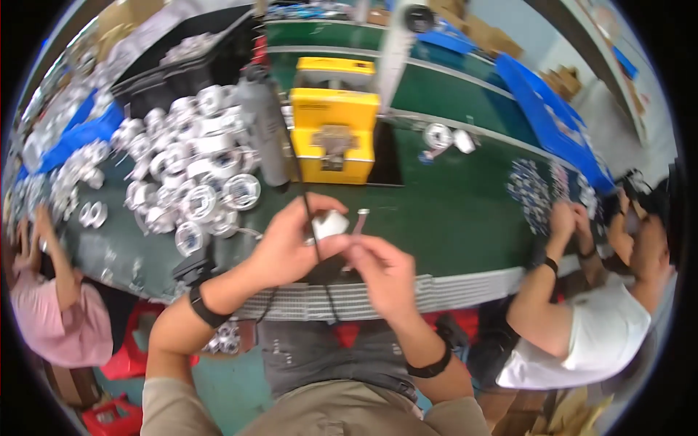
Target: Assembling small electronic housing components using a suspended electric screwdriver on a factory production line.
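Note:
Over the near edge of the green workbench, my left hand (285, 243) is closed around a small white plastic part (331, 224). Beside it, my right hand (385, 275) pinches a thin reddish cable (358, 224) that stands up between the fingers, tipped with a small white connector. Whether the cable joins the white part cannot be made out. A dark cord hangs down in front of my left hand. To the left lies a large heap of round clear-and-white plastic housings (200, 202).
A yellow box-shaped fixture (333, 138) stands beyond my hands, with a grey cylinder (263, 127) beside it. Loose housings (438, 136) lie at the back right. A black bin (185, 69) and blue trays (545, 109) are farther off. Co-workers sit on both sides.

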### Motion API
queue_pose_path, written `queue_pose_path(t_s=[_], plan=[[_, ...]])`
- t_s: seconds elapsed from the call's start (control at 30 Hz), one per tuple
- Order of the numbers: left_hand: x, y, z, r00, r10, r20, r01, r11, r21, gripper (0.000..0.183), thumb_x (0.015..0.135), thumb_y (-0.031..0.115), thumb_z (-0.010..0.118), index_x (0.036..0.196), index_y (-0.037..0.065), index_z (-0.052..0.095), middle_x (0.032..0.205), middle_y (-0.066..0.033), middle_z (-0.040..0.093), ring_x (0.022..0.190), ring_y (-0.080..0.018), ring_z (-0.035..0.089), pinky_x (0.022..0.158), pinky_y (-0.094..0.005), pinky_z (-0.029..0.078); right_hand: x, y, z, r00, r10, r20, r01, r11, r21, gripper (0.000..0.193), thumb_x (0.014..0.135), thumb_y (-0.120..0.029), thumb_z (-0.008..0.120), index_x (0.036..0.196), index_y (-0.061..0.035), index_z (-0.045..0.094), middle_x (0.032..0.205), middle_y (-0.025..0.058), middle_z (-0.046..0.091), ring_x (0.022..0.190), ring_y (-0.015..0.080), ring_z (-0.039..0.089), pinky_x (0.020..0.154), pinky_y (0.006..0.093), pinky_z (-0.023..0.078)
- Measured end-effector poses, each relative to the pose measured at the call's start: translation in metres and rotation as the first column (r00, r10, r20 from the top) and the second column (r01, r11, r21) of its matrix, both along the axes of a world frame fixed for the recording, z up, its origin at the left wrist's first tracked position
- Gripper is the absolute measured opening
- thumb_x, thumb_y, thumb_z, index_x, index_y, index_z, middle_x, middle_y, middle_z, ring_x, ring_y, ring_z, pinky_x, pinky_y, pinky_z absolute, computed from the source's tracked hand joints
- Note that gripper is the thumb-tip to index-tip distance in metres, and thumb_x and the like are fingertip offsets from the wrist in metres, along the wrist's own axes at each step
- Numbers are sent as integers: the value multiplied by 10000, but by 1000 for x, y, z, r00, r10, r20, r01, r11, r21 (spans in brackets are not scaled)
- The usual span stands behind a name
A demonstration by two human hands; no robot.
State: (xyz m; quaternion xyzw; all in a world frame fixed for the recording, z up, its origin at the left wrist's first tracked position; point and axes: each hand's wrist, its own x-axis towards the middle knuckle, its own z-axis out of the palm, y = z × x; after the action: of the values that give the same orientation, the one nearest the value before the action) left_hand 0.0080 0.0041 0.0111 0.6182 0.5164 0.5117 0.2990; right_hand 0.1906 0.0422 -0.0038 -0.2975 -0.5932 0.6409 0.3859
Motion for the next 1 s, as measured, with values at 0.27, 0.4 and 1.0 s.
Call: queue_pose_path(t_s=[0.27,0.4,1.0], plan=[[-14,3,-3,616,17,787,499,765,-407,487,1011,456,368,1169,26,532,1012,-74,625,839,-153,647,627,-281,539,-4,12,-1,993,-39,111,-12,905,425,78,829,15,606,754,15,582,745,38,556,755,112,490,651,251,390],[-18,2,-1,635,-23,772,540,728,-422,508,1014,468,339,1228,39,507,1043,-75,623,847,-150,647,592,-276,536,-5,14,0,981,-84,178,-58,740,670,74,814,21,615,753,13,573,778,57,555,765,143,489,665,275,396],[-13,7,-13,569,-159,807,593,759,-269,520,1022,408,368,1331,1,461,1099,-65,623,979,-132,602,783,-283,491,-5,12,13,976,-38,214,-81,850,520,111,809,-27,634,724,-11,565,717,45,536,740,171,495,637,293,394]])
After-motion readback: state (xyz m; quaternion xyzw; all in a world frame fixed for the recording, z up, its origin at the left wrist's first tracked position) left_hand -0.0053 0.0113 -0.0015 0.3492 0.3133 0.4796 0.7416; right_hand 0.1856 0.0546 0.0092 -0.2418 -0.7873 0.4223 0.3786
